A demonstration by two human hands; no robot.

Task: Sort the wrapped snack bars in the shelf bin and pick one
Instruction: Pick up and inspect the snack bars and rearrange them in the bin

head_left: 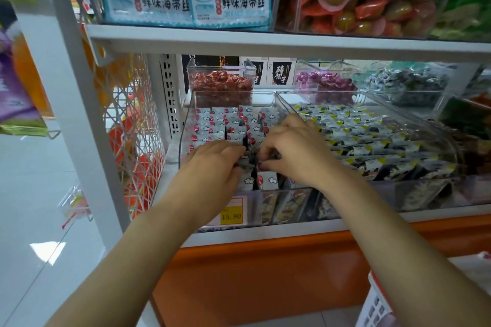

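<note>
In the clear shelf bin (186, 125) the wrapped snack bars (212, 127) stand in rows (white wrappers, red dots). The left hand (212, 164) and right hand (295, 151) each pinch bars near the bin's front, fingertips close together.

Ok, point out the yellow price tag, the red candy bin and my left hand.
yellow price tag (231, 216): head view, on its printed number.
red candy bin (202, 69): head view, clear wall above the candies.
left hand (211, 164): head view, back of the hand.
</note>
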